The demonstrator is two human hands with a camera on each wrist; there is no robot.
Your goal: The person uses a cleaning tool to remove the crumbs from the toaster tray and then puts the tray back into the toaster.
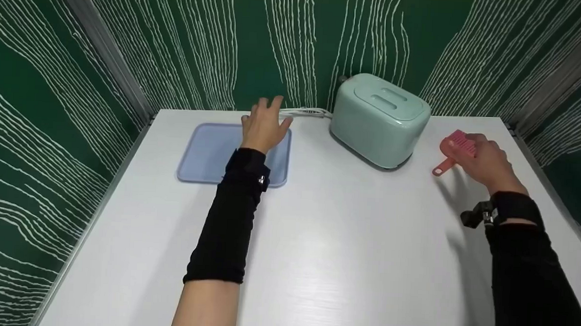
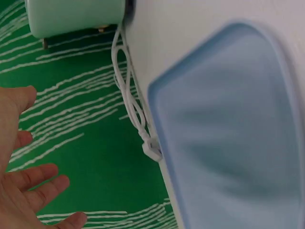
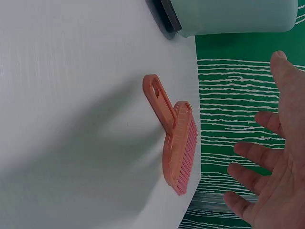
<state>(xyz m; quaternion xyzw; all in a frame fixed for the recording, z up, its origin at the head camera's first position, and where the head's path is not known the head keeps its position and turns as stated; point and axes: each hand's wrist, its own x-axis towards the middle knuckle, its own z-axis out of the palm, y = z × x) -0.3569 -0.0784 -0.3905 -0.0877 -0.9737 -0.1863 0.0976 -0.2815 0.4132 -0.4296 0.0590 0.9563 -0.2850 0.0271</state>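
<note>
Over the far part of a light blue tray [image 1: 207, 152] hovers my left hand [image 1: 262, 127], its fingers spread and nothing in them. The left wrist view shows the same tray [image 2: 233, 119] with a hand's shadow across it. On the right, my right hand [image 1: 489, 162] is above a small coral-red brush [image 1: 447, 165] with pink bristles. In the right wrist view the brush [image 3: 176, 148] lies on the table, its handle with a hanging hole, apart from the spread fingers of the right hand [image 3: 271, 167].
A mint-green toaster [image 1: 380, 123] with a lid stands at the back between the hands. Its white cord [image 1: 305, 112] lies bundled along the table's back edge. Green walls [image 1: 256, 49] with white lines enclose the white table [image 1: 326, 243] at the back and sides.
</note>
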